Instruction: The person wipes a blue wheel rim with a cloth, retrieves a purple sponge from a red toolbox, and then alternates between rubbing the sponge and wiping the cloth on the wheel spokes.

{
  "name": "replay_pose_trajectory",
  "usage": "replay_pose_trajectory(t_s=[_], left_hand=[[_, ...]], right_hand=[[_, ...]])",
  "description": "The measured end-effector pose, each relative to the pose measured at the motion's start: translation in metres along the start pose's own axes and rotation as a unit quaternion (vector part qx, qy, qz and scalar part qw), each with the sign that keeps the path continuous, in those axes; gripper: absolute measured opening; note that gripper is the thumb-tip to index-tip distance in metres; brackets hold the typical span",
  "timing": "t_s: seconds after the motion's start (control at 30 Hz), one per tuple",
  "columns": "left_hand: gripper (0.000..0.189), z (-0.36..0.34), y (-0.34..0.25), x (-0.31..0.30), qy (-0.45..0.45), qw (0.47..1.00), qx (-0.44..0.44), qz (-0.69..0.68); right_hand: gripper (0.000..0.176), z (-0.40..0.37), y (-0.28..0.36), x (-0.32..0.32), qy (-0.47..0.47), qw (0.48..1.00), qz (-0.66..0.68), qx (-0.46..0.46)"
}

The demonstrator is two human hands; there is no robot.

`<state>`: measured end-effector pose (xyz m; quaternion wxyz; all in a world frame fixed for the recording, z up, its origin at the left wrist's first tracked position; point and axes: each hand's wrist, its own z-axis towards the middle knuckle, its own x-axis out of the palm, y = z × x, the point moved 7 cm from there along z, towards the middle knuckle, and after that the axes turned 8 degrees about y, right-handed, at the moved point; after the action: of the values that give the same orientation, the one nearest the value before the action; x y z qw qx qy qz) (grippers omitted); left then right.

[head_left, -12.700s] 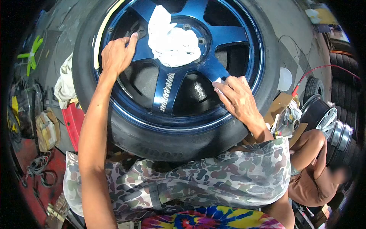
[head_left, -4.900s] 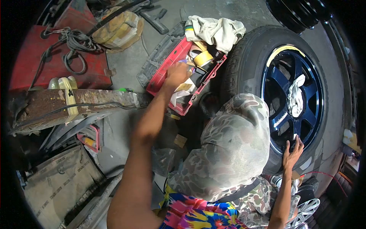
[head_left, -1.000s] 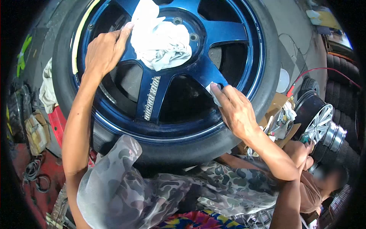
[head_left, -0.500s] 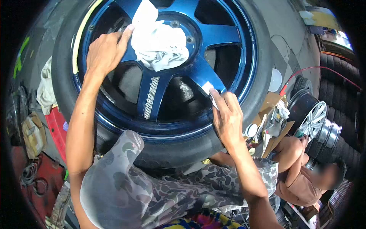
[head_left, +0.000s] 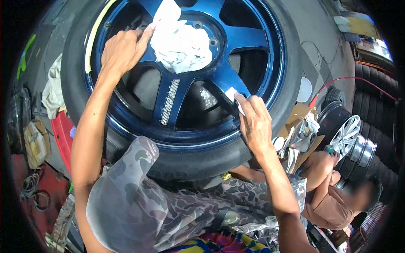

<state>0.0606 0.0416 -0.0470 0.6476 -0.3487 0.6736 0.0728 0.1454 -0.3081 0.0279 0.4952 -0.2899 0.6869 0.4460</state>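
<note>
My right hand (head_left: pixel 255 120) pinched a small white sheet (head_left: pixel 231 93) against a blue spoked wheel (head_left: pixel 247 38); my left hand (head_left: pixel 123 50), closure unclear, touched it.

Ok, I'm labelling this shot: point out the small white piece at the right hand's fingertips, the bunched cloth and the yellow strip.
Small white piece (head_left: pixel 230 93): head view, its exposed end.
Bunched cloth (head_left: pixel 181 48): head view, middle of its folds.
Yellow strip (head_left: pixel 90 46): head view, partway along its length.

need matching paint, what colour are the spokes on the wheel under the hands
The spokes are glossy blue, best seen in the head view.
</note>
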Motion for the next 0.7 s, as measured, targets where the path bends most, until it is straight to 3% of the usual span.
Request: replay_pose_trajectory(t_s=[0.17,0.3,0.7], left_hand=[[0.073,0.0,-0.002,-0.004,-0.047,0.997,0.04,0.035],[0.071,0.004,0.003,0.002,-0.016,1.0,0.024,0.01],[0.076,0.003,0.0,-0.002,-0.037,0.999,0.027,0.009]], right_hand=[[0.054,0.009,0.005,-0.001,-0.03,0.999,-0.002,-0.029],[0.053,0.004,0.004,0.003,-0.033,0.999,-0.004,-0.015],[0.052,0.008,0.009,0.003,-0.046,0.999,-0.013,0.006]])
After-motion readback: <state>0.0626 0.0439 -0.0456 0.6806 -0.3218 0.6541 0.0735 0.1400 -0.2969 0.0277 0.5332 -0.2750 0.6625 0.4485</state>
